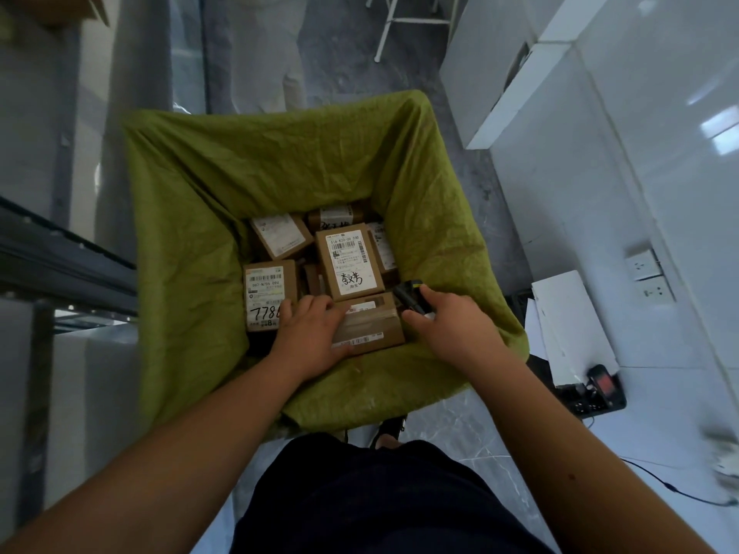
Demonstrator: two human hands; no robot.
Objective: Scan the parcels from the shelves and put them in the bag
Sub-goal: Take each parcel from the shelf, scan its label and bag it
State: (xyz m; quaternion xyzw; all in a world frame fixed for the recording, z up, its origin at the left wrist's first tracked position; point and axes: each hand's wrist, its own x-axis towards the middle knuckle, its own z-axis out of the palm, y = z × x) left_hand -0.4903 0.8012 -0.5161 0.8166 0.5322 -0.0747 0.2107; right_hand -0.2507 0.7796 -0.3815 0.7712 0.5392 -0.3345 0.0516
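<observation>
While both arms reach down into the bag, this is how things lie, left to right:

Shelf frame: one dark metal shelf rail (60, 253) runs along the left edge, outside the bag.

Bag: one green bag (192, 241), mouth wide open, standing on the floor between the shelf rail and the white units on the right.

Parcels: six brown cardboard parcels can be counted on the bag's bottom, plus a narrow sliver of brown between them that cannot be told apart as a box.

Parcel "7786": one parcel (267, 291) at the left of the heap, label up, its lower right corner under the left hand.

Left hand: the left hand (310, 333) lies palm down, fingers curled over the near parcel's left end, holding it.

Near parcel: one taped parcel (370, 327) lying flat between the two hands, closest to the person.

Top parcel: one parcel (350, 259) with a white label, lying above the near one.

Right hand: the right hand (450, 325) grips one black scanner (410, 295), fingers wrapped round it, just beside the near parcel's right end.

Right side: one black device with a red screen (604, 387) on the floor, well apart from the bag.
</observation>
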